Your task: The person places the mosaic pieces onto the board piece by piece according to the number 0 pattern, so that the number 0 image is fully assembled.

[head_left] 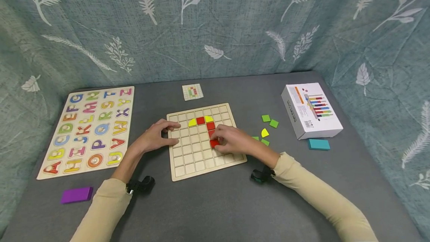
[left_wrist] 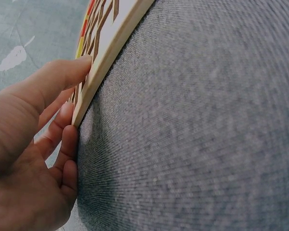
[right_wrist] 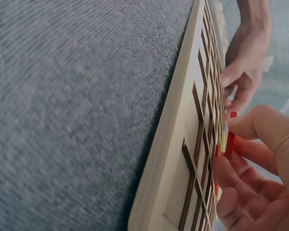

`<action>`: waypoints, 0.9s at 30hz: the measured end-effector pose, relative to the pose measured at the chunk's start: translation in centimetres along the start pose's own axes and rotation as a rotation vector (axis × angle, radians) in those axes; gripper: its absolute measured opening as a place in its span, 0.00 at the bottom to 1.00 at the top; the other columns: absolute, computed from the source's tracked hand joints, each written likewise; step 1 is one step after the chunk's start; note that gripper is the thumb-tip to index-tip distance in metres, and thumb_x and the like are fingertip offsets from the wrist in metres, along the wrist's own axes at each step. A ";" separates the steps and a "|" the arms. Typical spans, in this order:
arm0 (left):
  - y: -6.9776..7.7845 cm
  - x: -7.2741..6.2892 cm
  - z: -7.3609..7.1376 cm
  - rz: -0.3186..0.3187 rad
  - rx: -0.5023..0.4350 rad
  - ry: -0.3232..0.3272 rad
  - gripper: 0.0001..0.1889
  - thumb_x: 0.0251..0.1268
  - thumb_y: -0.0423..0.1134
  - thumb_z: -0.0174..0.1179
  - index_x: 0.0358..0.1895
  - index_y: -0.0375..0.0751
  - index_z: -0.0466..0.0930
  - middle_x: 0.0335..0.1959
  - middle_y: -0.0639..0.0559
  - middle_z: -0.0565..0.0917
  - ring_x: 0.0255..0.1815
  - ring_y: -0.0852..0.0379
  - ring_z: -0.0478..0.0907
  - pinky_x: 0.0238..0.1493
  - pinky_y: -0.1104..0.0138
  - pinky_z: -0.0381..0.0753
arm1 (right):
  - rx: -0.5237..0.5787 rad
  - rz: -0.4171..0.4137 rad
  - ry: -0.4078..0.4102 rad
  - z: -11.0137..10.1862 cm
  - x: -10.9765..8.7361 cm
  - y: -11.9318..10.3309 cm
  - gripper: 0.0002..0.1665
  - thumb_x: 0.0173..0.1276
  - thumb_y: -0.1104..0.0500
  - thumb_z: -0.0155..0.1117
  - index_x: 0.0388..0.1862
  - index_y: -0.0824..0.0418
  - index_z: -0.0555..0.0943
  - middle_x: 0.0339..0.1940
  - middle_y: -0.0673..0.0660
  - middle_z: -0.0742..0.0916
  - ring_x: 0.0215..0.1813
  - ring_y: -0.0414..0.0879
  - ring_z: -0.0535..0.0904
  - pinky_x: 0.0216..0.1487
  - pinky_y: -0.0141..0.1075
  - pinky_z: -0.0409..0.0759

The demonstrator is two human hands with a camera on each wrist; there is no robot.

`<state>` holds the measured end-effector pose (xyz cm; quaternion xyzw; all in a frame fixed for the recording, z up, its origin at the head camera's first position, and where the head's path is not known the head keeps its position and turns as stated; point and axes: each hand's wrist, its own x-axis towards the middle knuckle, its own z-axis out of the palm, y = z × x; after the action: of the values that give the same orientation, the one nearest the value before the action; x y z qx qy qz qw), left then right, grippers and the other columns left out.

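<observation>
A light wooden grid board lies in the middle of the table. On its far part sit two yellow quarter-round tiles with a red square tile between them, and more red squares run down from there toward the near side. My right hand is over the board, pinching a red square tile between thumb and fingers; the tile stands tilted in the right wrist view. My left hand rests at the board's left side, thumb and fingertips touching its rim.
Right of the board lie several green squares and a yellow quarter-round. A small pattern card is behind it. An alphabet puzzle and purple block lie left; an abacus box and teal block lie right.
</observation>
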<state>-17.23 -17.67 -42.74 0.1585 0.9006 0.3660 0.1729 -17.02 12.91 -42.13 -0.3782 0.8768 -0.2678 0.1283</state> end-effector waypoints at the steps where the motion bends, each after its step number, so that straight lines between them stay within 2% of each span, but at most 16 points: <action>1: 0.0 0.0 0.0 0.003 0.001 0.000 0.28 0.60 0.39 0.67 0.63 0.37 0.73 0.48 0.41 0.73 0.48 0.50 0.66 0.49 0.58 0.66 | -0.002 0.002 0.005 0.0 0.0 -0.1 0.15 0.62 0.59 0.65 0.48 0.58 0.84 0.44 0.52 0.82 0.38 0.39 0.78 0.39 0.28 0.74; 9: 0.1 0.0 0.0 0.010 0.009 0.003 0.27 0.60 0.39 0.67 0.63 0.36 0.74 0.48 0.41 0.73 0.47 0.50 0.66 0.48 0.59 0.66 | -0.030 -0.009 0.030 0.3 -0.1 0.1 0.14 0.62 0.60 0.65 0.47 0.58 0.85 0.42 0.52 0.82 0.37 0.39 0.76 0.38 0.28 0.73; 17: 0.0 0.1 0.0 0.003 0.007 0.006 0.27 0.60 0.39 0.67 0.63 0.37 0.74 0.48 0.42 0.73 0.47 0.50 0.66 0.48 0.59 0.67 | -0.057 -0.054 0.050 0.5 -0.1 0.6 0.15 0.63 0.61 0.64 0.48 0.61 0.87 0.38 0.54 0.80 0.35 0.39 0.75 0.36 0.26 0.71; 23: -0.1 0.0 0.0 0.003 0.004 0.004 0.28 0.60 0.40 0.67 0.63 0.38 0.74 0.49 0.41 0.73 0.49 0.49 0.67 0.50 0.57 0.67 | -0.080 -0.100 0.095 0.3 0.2 0.6 0.10 0.64 0.62 0.65 0.42 0.60 0.89 0.36 0.54 0.84 0.34 0.40 0.77 0.36 0.26 0.72; 27: -0.1 0.0 0.1 0.001 0.004 -0.001 0.28 0.61 0.41 0.67 0.63 0.38 0.73 0.50 0.41 0.73 0.49 0.48 0.67 0.51 0.56 0.67 | -0.072 -0.099 0.087 0.1 0.4 0.6 0.09 0.64 0.61 0.65 0.40 0.59 0.89 0.36 0.54 0.85 0.34 0.41 0.78 0.36 0.26 0.72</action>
<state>-17.20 -17.71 -42.87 0.1594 0.9012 0.3640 0.1731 -17.57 12.91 -42.59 -0.4136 0.8708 -0.2582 0.0628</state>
